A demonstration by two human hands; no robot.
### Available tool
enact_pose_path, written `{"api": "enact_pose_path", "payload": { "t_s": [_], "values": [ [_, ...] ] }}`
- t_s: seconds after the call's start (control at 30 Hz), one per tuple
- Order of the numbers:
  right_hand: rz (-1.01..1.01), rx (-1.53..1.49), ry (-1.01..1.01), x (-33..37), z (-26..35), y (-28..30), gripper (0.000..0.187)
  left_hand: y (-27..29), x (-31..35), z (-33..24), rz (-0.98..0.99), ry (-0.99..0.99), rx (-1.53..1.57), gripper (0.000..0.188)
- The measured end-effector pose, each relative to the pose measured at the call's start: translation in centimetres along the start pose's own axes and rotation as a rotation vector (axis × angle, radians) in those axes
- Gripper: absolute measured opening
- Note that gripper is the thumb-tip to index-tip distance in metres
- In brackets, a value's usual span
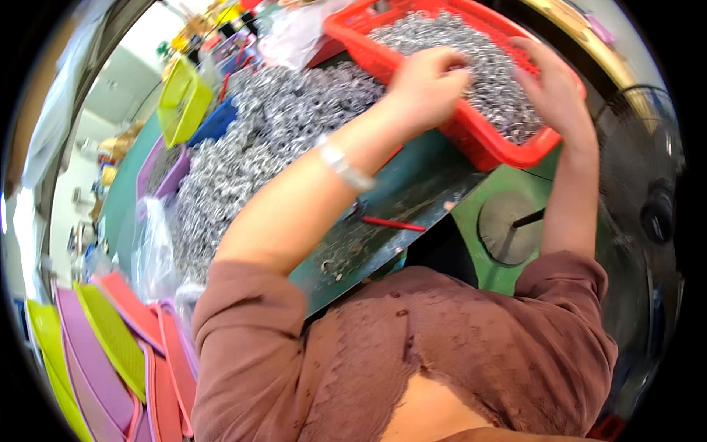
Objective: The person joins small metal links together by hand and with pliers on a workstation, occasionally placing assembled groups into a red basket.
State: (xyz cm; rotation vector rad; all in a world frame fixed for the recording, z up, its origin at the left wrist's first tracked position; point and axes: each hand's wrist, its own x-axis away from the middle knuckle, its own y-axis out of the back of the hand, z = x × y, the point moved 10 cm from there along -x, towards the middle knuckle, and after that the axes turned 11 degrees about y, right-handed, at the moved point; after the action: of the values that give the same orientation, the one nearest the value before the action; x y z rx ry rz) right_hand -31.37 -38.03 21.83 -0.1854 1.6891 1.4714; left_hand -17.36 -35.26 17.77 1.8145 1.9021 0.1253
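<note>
Brown-sleeved arms (pixel 287 206) extend, left hand (pixel 433 85) facing right hand (pixel 560 96) over red basket (pixel 482 140).

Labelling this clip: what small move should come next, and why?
Perhaps steady the red basket with the left hand and right hand, both near its sides: it is loaded with metal pieces, and its near corner shows past the table.

The left forearm (pixel 305 193) slants up and rightward, the left hand (pixel 433 87) curled with its fingers bent; the right forearm (pixel 574 197) rises nearly upright, the right hand (pixel 557 96) turned leftward, fingers parted, the two hands apart
</note>
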Motion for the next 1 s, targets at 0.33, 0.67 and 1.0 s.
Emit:
{"api": "enact_pose_path", "payload": {
  "t_s": [0.33,0.67,1.0],
  "values": [
    [0.013,-0.128,0.223,-3.1,9.8,-1.3,0.030,14.0,12.9,7.5,-0.257,0.399,0.036,0.018],
    [0.573,-0.337,0.352,-1.3,21.8,-23.7,0.030,19.0,26.2,13.8,-0.514,0.611,0.160,0.015],
    [0.674,-0.380,0.460,-1.2,23.0,-27.1,0.027,16.5,27.4,15.5,-0.409,0.629,0.146,0.014]
  ]
}}
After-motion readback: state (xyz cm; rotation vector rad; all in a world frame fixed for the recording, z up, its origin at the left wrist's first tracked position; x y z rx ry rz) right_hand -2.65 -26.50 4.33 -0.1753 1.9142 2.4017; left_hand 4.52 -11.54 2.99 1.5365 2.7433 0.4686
